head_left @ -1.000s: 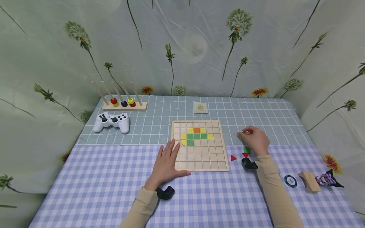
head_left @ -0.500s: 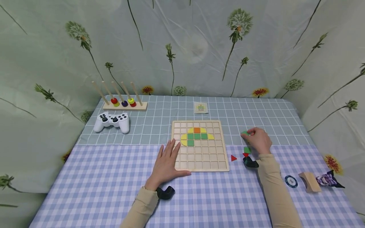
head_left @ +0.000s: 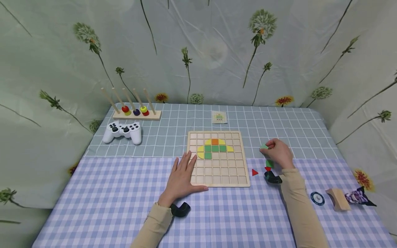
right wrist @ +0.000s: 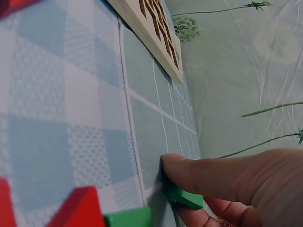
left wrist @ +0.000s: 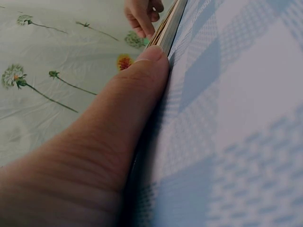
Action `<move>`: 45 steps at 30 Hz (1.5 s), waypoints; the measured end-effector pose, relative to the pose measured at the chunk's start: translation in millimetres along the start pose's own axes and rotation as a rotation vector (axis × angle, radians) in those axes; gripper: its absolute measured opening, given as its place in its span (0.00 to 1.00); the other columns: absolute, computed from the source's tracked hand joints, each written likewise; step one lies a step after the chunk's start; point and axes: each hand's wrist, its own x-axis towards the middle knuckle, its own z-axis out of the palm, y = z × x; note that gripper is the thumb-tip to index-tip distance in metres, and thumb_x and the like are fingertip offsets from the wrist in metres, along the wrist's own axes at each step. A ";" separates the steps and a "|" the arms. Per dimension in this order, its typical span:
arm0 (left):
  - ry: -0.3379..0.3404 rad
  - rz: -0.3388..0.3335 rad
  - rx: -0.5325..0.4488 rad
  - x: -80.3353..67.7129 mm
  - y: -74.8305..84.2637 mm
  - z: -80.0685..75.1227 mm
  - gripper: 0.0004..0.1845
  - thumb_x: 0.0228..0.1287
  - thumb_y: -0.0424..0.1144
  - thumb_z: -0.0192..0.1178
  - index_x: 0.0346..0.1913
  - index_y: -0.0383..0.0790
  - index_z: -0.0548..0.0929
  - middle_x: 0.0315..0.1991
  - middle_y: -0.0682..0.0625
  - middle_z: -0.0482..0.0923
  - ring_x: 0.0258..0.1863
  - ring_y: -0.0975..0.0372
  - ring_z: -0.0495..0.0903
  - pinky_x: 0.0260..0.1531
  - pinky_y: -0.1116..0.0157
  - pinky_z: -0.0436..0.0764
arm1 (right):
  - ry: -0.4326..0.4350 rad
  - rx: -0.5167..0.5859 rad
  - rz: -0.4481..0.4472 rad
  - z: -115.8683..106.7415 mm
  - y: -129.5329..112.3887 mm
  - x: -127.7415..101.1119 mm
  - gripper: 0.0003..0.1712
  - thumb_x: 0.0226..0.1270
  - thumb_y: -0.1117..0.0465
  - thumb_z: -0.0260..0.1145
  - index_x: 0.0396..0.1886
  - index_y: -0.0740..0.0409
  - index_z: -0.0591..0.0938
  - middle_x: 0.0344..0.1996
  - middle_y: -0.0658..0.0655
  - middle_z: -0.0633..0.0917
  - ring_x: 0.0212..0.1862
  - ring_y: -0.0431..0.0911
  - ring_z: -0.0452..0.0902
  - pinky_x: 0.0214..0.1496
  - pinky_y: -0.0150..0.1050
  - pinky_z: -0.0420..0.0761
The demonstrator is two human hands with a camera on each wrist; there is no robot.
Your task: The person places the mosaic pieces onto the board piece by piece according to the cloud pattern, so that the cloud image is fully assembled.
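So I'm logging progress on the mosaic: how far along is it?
Done: eight coloured tiles sit in the grid board, near its top. In hand: the right hand pinches a green tile; the left hand rests on the board's edge. Left: loose pieces beside the board, many cells unfilled.

A green tile, red triangle and pale wooden board with yellow, orange and green squares lie on blue-checked cloth.

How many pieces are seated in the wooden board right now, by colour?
On the board:
green pieces: 4
yellow pieces: 5
orange piece: 1
Total: 10
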 end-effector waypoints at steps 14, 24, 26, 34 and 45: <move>0.055 0.040 -0.006 -1.0 -2.7 2.6 0.64 0.41 0.80 0.55 0.75 0.39 0.53 0.74 0.41 0.45 0.73 0.51 0.42 0.69 0.51 0.39 | 0.090 0.101 -0.206 22.3 -28.9 -11.7 0.12 0.57 0.58 0.71 0.32 0.61 0.79 0.30 0.59 0.81 0.27 0.49 0.72 0.25 0.39 0.67; 0.036 0.022 0.005 -0.4 -2.0 2.5 0.64 0.41 0.80 0.54 0.75 0.41 0.51 0.75 0.42 0.44 0.73 0.52 0.41 0.69 0.52 0.38 | -0.041 0.202 -0.387 49.5 -73.4 -24.3 0.11 0.53 0.62 0.74 0.28 0.58 0.79 0.24 0.51 0.80 0.21 0.44 0.67 0.23 0.37 0.66; 0.027 0.017 0.006 -0.1 -1.7 2.5 0.64 0.41 0.80 0.54 0.75 0.41 0.51 0.75 0.42 0.43 0.73 0.53 0.41 0.69 0.53 0.38 | -0.081 0.214 -0.408 54.9 -80.6 -26.4 0.10 0.53 0.61 0.75 0.28 0.57 0.80 0.24 0.50 0.80 0.20 0.44 0.66 0.23 0.36 0.66; 0.035 0.024 0.000 0.0 -0.9 1.7 0.64 0.41 0.78 0.57 0.75 0.40 0.52 0.74 0.41 0.45 0.73 0.52 0.42 0.69 0.52 0.39 | -0.144 0.188 -0.472 76.3 -98.9 -27.4 0.04 0.57 0.62 0.72 0.30 0.56 0.85 0.27 0.49 0.82 0.18 0.42 0.65 0.22 0.37 0.67; 0.032 0.019 0.003 -0.5 -0.8 2.2 0.64 0.41 0.80 0.55 0.75 0.40 0.52 0.74 0.41 0.44 0.73 0.52 0.41 0.69 0.52 0.39 | -0.120 0.076 -0.428 85.1 -110.4 -27.9 0.03 0.57 0.61 0.72 0.30 0.54 0.87 0.30 0.48 0.84 0.27 0.43 0.71 0.31 0.39 0.71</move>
